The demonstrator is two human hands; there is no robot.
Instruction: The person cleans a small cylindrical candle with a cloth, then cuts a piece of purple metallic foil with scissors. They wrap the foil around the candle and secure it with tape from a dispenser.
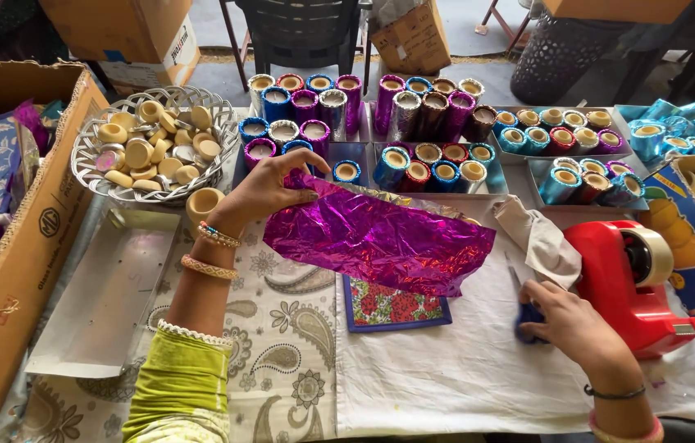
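My left hand pinches the upper left corner of a crinkled sheet of shiny purple foil, which hangs over the middle of the table. My right hand lies low at the right, closed around the blue handle of scissors whose blades point up toward the foil's right edge. A small floral tile with a blue border lies under the foil. A bare tan cup stands just left of my left wrist.
A silver wire basket of tan cups and lids sits at the left. Foil-wrapped cups in several colours fill trays at the back. A red tape dispenser stands right, cardboard boxes flank both sides, and a white tray lies left.
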